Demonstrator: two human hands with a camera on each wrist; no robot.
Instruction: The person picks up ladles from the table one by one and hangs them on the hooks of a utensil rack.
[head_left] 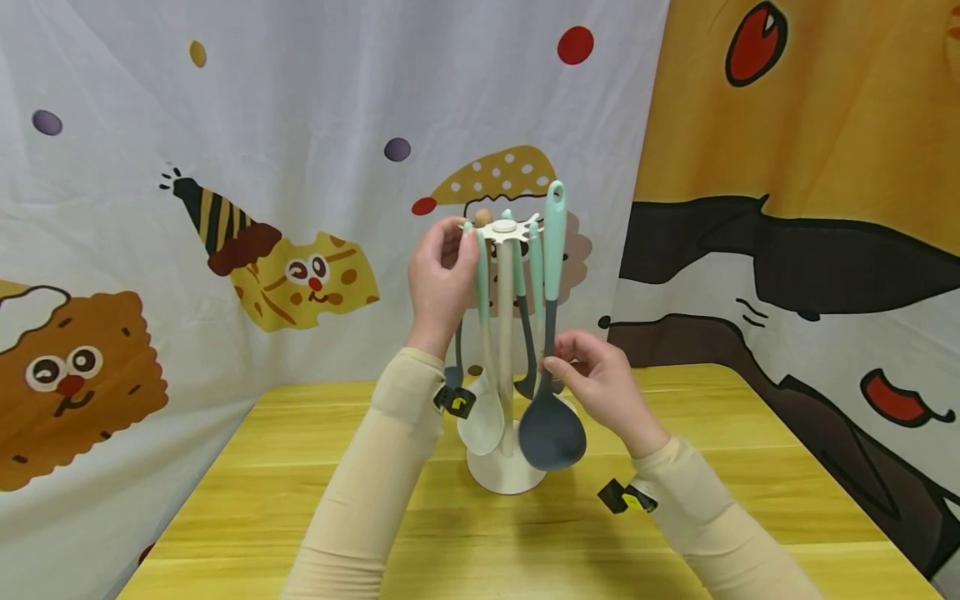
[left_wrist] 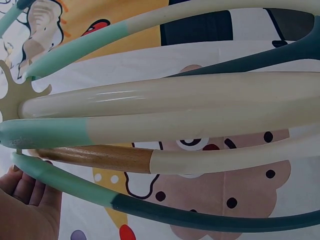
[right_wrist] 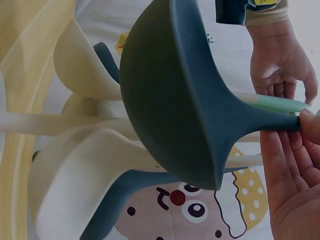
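Observation:
A cream utensil rack [head_left: 506, 475] stands on the table, with mint-handled kitchen utensils hanging round its pole. My left hand [head_left: 444, 271] grips the rack's hooked top [head_left: 504, 227] from the left, thumb beside the mint handle of a white ladle [head_left: 482, 421]. In the left wrist view, the left hand's fingers [left_wrist: 35, 190] show behind the hooks. Thumb and fingers of my right hand [head_left: 600, 379] pinch a dark grey ladle [head_left: 552, 433] by its neck, just above the bowl. This ladle hangs upright in front of the rack, its mint handle rising above the hooks.
Other utensils on the rack include one with a brown wooden handle part [left_wrist: 100, 157] and a dark one [head_left: 527, 383] behind the pole. The wooden table [head_left: 360, 517] ends at a cartoon-print cloth [head_left: 315, 108] hanging behind.

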